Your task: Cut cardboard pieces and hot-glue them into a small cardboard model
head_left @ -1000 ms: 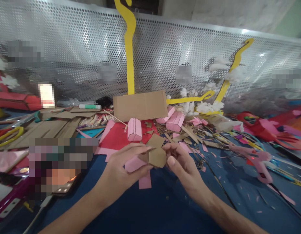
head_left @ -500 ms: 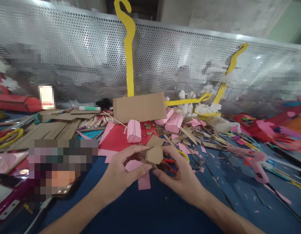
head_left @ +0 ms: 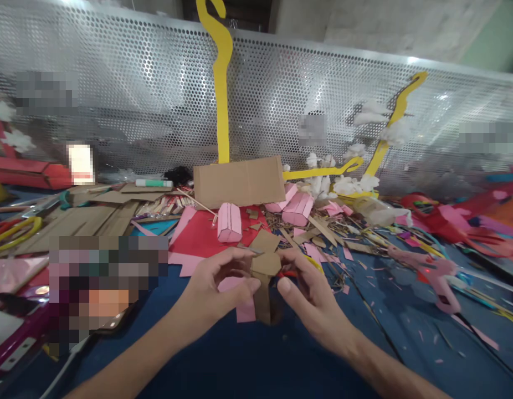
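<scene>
A small brown cardboard piece (head_left: 262, 299) with a six-sided end and a flap hanging down is between my hands above the blue table. My left hand (head_left: 223, 282) grips its left side, the thumb pressed on the front. My right hand (head_left: 308, 288) curls round the right side, fingertips at the upper edge and the thumb a little off the flap. Pink paper (head_left: 245, 310) lies below and behind my left thumb. Just beyond the cardboard is a pink six-sided paper box (head_left: 229, 223) on red paper (head_left: 190, 235). Something red beside my right fingers is mostly hidden.
A pink glue gun (head_left: 435, 274) lies on the right with its cord. Behind stand a cardboard box (head_left: 240, 183), a yellow hook-shaped stem (head_left: 222, 111) and a perforated metal panel (head_left: 273, 100). Cardboard strips (head_left: 77, 227) and scraps cover the left and middle.
The flap of the cardboard piece now hangs down below the six-sided end. My right thumb has moved right, away from the cardboard. My left hand keeps its grip.
</scene>
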Tool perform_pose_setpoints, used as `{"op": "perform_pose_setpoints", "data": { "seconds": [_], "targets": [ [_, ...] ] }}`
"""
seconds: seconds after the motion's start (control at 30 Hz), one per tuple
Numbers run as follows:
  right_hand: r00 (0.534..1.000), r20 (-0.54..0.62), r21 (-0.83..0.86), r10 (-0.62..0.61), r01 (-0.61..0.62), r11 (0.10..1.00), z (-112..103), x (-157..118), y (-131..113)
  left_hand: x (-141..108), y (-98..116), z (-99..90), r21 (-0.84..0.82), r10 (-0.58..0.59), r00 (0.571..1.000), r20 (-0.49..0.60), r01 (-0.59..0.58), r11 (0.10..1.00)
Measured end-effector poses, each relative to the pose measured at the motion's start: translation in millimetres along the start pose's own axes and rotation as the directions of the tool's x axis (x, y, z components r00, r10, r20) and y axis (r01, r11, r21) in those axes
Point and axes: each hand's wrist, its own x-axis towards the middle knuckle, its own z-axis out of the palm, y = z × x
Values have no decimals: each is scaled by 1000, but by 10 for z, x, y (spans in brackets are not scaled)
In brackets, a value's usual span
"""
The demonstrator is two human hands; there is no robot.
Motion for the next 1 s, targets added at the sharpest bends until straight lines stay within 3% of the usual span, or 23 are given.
{"op": "perform_pose_setpoints", "data": {
  "seconds": [0.1, 0.2, 0.33, 0.5, 1.0],
  "targets": [
    [996, 5, 185, 89, -88, 979, 21, 43, -5, -2, 50, 4, 107, 69, 997, 21, -71, 992],
    [979, 76, 412, 189, -203, 888, 60, 64, 13, -21, 89, -3, 229, 134, 990, 29, -138, 964],
    [953, 117, 575, 279, -294, 763, 92, 42, 39, -37, 125, -10, 300, 115, 993, 38, -121, 946],
    [921, 209, 617, 329, -385, 686, 64, 21, 11, -31, 145, -1, 309, 130, 990, 44, -138, 941],
    [932, 244, 681, 268, -361, 637, 24, 20, -2, -47, 90, -9, 296, 159, 987, 41, -163, 941]
  ]
}}
